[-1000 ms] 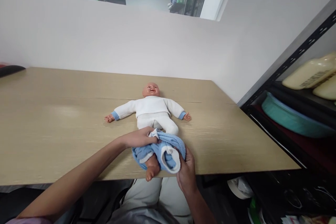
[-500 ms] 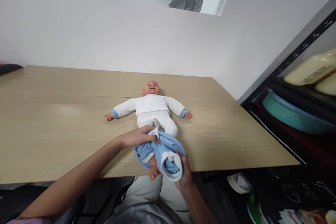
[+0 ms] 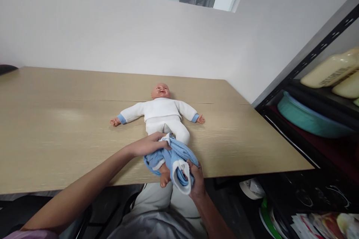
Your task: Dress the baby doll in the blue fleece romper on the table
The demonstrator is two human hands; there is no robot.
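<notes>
A baby doll [image 3: 162, 110] in a white top and white bottoms lies on its back, arms spread and head away from me. Blue pants [image 3: 179, 153] with white cuffs are bunched around its lower legs. One bare foot [image 3: 165, 177] sticks out of a cuff at the table's near edge; the other foot is hidden in the cloth. My left hand [image 3: 153, 145] grips the upper part of the pants near the doll's knees. Closed around the side of the other pant leg, my right hand [image 3: 196, 177] holds its cuff opening towards me.
The wooden table [image 3: 70, 138] meets a white wall at the back. On the right stands a black shelf rack [image 3: 316, 50] with a teal basin [image 3: 311, 115] and cream bottles [image 3: 331, 69]. Below it are a green-rimmed item [image 3: 266, 216] and packets [image 3: 316, 227].
My right hand's fingers have curled further over the cuff, and the opening looks narrower and more tilted. My left hand stays on the pants. The camera view has shifted slightly.
</notes>
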